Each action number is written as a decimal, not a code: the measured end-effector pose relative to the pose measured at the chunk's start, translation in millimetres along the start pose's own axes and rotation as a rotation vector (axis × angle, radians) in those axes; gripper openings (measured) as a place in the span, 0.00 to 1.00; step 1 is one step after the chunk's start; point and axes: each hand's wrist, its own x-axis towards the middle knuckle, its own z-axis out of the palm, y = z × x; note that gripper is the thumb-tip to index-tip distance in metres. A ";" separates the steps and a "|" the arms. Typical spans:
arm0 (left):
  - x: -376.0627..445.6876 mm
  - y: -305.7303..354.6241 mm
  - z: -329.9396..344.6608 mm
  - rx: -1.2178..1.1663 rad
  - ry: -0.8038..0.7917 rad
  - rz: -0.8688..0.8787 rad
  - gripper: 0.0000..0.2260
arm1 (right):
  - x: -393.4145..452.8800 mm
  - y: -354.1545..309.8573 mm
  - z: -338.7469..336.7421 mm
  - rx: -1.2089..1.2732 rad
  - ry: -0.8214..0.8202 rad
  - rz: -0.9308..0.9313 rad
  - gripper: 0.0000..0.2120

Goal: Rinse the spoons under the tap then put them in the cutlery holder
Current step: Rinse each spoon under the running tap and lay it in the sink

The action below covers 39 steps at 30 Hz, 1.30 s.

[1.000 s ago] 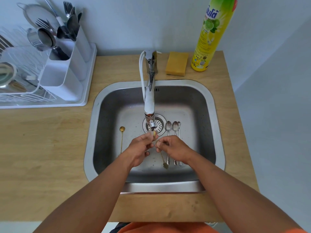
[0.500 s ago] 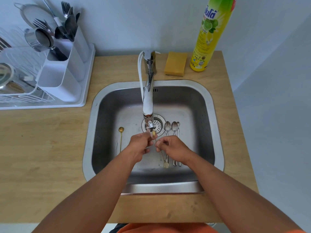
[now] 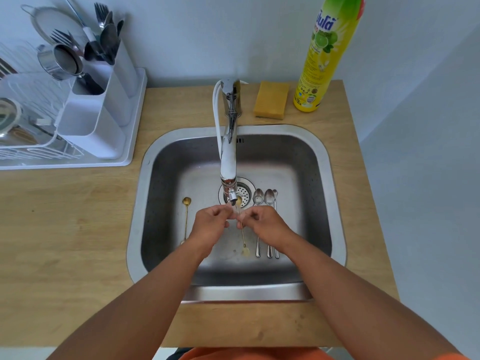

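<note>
I see soft, even daylight; faint shadows only; glare on the tap [image 3: 229, 152] and sink [image 3: 335, 203] rim; wide-angle bending at edges; fingertips slightly blurred under the water.

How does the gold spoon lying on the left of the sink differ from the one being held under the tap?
The left gold spoon lies flat, untouched, on the sink floor; the held gold spoon is pinched by both hands under the tap, bowl hidden. Both have thin gold handles.
</note>
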 end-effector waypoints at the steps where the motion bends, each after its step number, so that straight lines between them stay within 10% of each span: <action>1: -2.8 -1.5 -2.0 0.046 -0.001 0.026 0.08 | 2.7 -1.3 0.6 0.065 0.037 0.013 0.09; 15: -27.0 -4.6 -22.4 -0.061 -0.449 -0.198 0.12 | 20.2 -19.2 4.9 0.301 0.079 0.180 0.03; 28: -24.8 2.3 -10.2 0.251 -0.350 0.037 0.14 | 22.0 -21.4 1.0 0.289 0.267 0.165 0.06; 39: -8.8 4.6 -15.9 -0.156 -0.336 -0.304 0.13 | 13.2 -21.2 19.8 0.296 0.237 0.150 0.03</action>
